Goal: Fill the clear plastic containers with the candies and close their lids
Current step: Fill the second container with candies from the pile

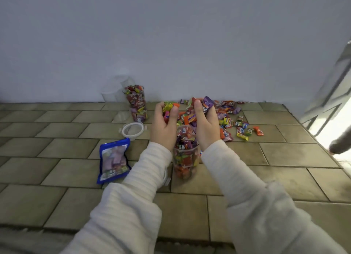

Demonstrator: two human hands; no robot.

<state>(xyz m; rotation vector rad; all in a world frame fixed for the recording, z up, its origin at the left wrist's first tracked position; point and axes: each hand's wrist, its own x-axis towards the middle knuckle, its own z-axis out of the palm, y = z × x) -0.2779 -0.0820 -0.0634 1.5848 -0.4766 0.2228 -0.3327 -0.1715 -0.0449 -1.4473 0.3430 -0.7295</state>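
Hovering above the near container [185, 157], both forearms reach forward; the left hand [164, 123] and right hand [206, 124] each clutch a fistful of candies [230, 121].

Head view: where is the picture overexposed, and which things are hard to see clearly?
Head view: daylight at the doorway on the right is blown out white; the empty clear containers by the wall nearly vanish against it; wide-angle distortion bends the floor tiles.

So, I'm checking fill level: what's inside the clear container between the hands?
The clear plastic container holds wrapped candies nearly to the rim; its base is hidden.
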